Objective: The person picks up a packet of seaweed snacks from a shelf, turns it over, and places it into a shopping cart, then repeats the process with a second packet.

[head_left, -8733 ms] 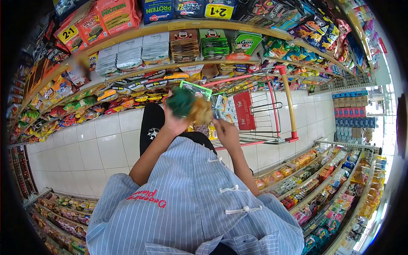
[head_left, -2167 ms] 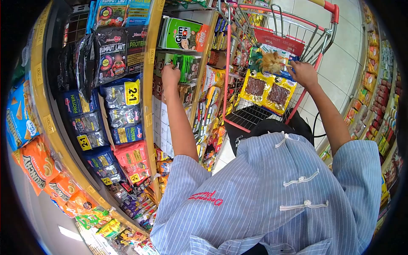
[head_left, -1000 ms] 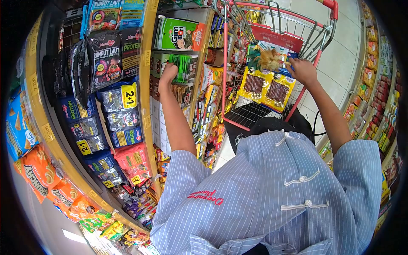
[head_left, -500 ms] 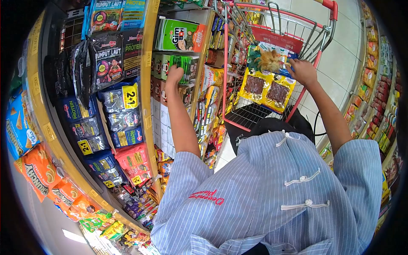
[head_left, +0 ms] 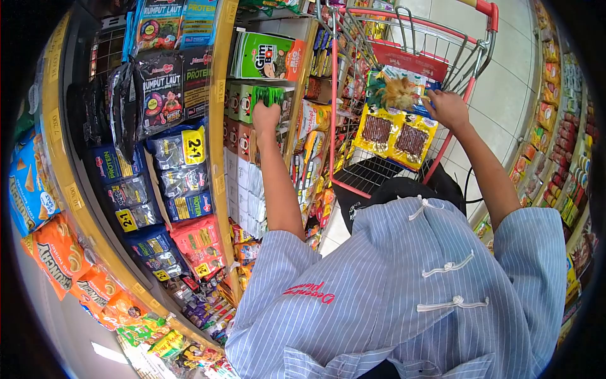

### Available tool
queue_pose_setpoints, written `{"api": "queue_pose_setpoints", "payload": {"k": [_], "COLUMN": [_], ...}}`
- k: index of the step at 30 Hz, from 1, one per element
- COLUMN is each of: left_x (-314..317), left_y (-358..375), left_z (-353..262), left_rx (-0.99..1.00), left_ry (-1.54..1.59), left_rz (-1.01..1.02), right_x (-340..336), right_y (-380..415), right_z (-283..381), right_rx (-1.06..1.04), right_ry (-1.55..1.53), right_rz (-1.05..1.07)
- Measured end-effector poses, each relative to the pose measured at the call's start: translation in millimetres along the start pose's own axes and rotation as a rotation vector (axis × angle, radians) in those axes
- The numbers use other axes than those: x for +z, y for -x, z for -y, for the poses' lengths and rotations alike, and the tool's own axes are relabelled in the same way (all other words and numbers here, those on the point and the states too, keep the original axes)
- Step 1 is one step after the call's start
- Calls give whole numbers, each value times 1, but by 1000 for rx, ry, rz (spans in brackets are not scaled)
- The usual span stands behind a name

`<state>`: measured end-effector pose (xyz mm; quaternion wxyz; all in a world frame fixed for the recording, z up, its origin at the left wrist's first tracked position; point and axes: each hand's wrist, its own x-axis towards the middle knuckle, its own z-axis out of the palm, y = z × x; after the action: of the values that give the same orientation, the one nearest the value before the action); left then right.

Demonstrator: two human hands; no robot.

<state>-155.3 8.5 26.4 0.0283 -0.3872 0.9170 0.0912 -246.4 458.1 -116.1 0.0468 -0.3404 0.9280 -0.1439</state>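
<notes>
On the snack shelf, my left hand [head_left: 266, 117] is closed on shiny green packets [head_left: 269, 95] standing among small boxes; my fingertips are partly hidden. My right hand [head_left: 449, 110] is over the shopping cart [head_left: 334, 126], its fingers closed around the thin handle of a feather duster [head_left: 399, 93]. Brown and dark green feathers of the duster rest over packs in the cart. Just below them lies a yellow double pack [head_left: 396, 136] with dark brown squares showing through.
Green Gim Bori packs [head_left: 268, 55] stand above my left hand. Black Rumput Laut packs [head_left: 161, 91] hang on the left rack, behind a yellow shelf edge [head_left: 221, 82]. Another stocked shelf [head_left: 548, 114] runs along the right, beyond the tiled floor [head_left: 508, 69].
My left hand has shifted slightly right and down across the green packets, which now show above it. The right hand and cart have barely moved.
</notes>
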Motion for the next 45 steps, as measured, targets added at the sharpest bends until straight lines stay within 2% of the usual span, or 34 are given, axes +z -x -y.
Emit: {"api": "queue_pose_setpoints", "payload": {"k": [8, 10, 13, 14, 18, 25, 27, 31, 33, 35, 37, 43, 45], "left_x": [-6, -10, 2, 5, 2, 12, 18, 16, 26, 31, 30, 19, 16], "left_y": [6, 2, -13, -18, -11, 15, 18, 36, 36, 38, 32, 19, 16], "left_z": [1, 3, 18, 23, 16, 4, 6, -1, 3, 9, 16, 23, 22], "left_rx": [-1, -29, 6, -15, -19, 31, 125, 117, 324, 317, 284, 254, 226], "left_ry": [63, 85, 61, 60, 77, 225, 64, 51, -107, -133, -78, -139, -106], "left_rz": [-122, -13, -9, 61, 61, -111, -214, -337, -504, -481, -328, -365, -315], "right_x": [4, -4, -6, -5, -9, -4, -6, -3, -2, -1, -1, 1, 1], "right_y": [-1, -1, -2, -2, -2, -1, -1, 0, -1, -1, -2, -1, -1], "right_z": [-3, 1, 4, 3, 4, 2, 3, 2, 1, 1, 0, -1, -1], "right_rx": [4, 21, 41, 47, 71, 39, 46, 31, 19, 25, 22, 24, 24], "right_ry": [-21, -20, -20, -16, -14, -17, -10, -10, -1, -9, -1, 0, -5], "right_rz": [48, 77, 93, 82, 128, 62, 71, 58, 38, 56, 62, 66, 54]}}
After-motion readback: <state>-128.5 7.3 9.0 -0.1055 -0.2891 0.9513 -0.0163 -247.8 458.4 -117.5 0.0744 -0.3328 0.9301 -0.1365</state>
